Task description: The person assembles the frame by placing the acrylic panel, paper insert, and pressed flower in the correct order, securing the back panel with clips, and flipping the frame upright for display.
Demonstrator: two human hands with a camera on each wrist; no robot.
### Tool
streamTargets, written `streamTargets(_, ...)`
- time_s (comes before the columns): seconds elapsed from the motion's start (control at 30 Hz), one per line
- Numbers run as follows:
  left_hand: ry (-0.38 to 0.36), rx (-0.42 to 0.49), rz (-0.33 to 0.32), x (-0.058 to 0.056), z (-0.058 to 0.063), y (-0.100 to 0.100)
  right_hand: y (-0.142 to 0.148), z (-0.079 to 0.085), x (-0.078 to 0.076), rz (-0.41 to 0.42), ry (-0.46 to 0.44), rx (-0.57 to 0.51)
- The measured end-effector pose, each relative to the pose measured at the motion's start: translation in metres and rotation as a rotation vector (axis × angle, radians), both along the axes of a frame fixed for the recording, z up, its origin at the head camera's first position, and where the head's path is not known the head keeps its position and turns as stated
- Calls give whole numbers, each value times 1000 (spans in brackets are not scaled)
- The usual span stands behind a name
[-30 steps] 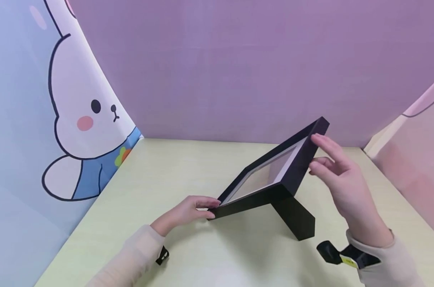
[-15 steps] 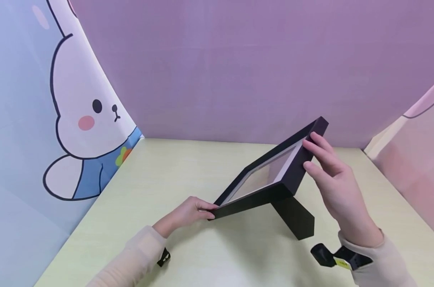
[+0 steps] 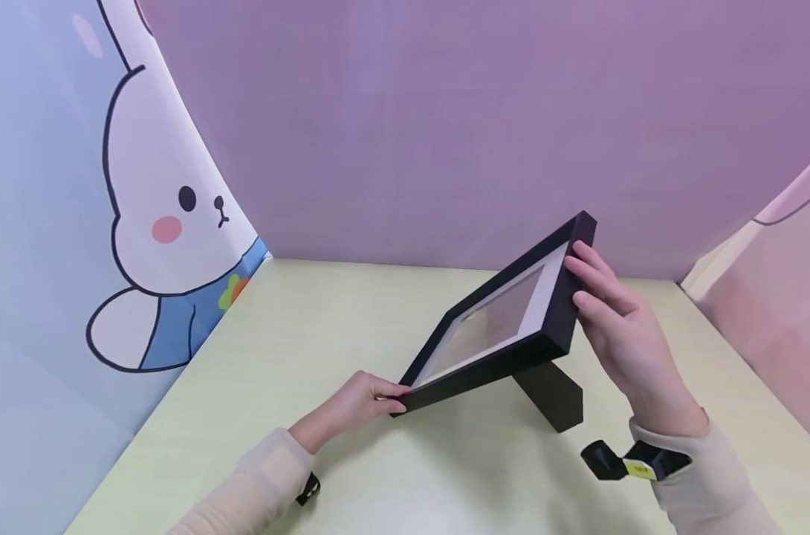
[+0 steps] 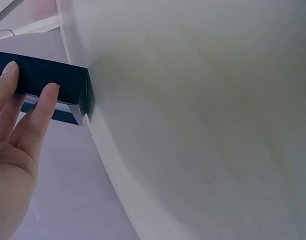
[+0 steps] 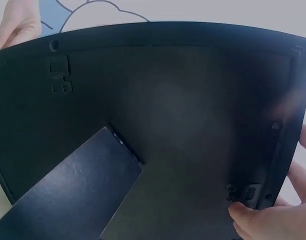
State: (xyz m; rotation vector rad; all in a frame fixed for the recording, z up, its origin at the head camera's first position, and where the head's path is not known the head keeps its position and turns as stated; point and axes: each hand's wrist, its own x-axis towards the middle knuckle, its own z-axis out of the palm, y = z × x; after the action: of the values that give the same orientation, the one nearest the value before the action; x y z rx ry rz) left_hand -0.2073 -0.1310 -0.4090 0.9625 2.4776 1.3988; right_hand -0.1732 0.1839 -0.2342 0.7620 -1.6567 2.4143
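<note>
A black picture frame (image 3: 475,379) with a white mat tilts above the table in the head view, its right side raised. My left hand (image 3: 351,407) pinches its lower left corner; the left wrist view shows those fingers (image 4: 38,122) on both faces of the border. Along the raised right edge, my right hand (image 3: 629,349) grips the frame, fingers at the front side. In the right wrist view the black back panel (image 5: 188,110) fills the picture, and a digit of my right hand (image 5: 283,220) presses near a metal hanger. The easel leg (image 3: 553,397) juts out from the back.
The pale table (image 3: 351,312) stretches beneath the frame. A purple wall (image 3: 405,134) closes off the back, a blue wall panel with a cartoon rabbit (image 3: 157,178) stands at left, and a pink panel (image 3: 773,297) at right.
My right hand has moved left from light contact to a grip on the frame's right edge. The frame has turned, showing more of its front. My left hand keeps its pinch.
</note>
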Motion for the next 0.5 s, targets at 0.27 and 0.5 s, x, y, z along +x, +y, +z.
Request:
streamTargets(0.27,21,-9,-27,8,4,9,14,-2,-16,55,13,-8)
streamTargets(0.5,35,-47,-51,16,8,16,24,-5,-25,102,-4,-29)
